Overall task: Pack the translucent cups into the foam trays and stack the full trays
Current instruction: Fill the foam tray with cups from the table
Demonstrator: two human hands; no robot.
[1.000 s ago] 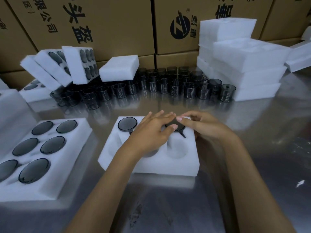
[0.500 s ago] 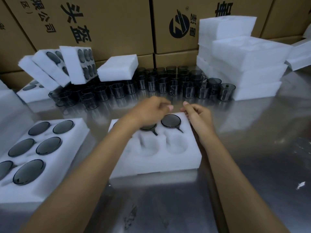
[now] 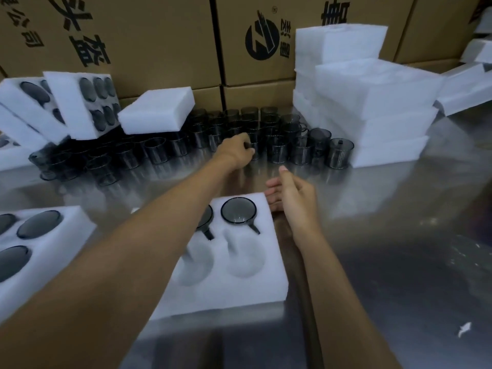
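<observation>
A foam tray (image 3: 234, 283) lay nearest on the steel table (image 3: 386, 249), two smoky cups (image 3: 238, 210) seated in its far pockets, the near pockets bare. A filled tray (image 3: 61, 235) sat at the left. The right hand (image 3: 294, 194) was held loosely spread, nothing in it, just past the tray's far right corner. Farther out, the left hand (image 3: 237, 151) was curled onto a loose cup (image 3: 254, 150) in the crowd of cups (image 3: 285, 139). Behind, foam stacks (image 3: 372, 107) and cartons (image 3: 165, 35) were noted.
</observation>
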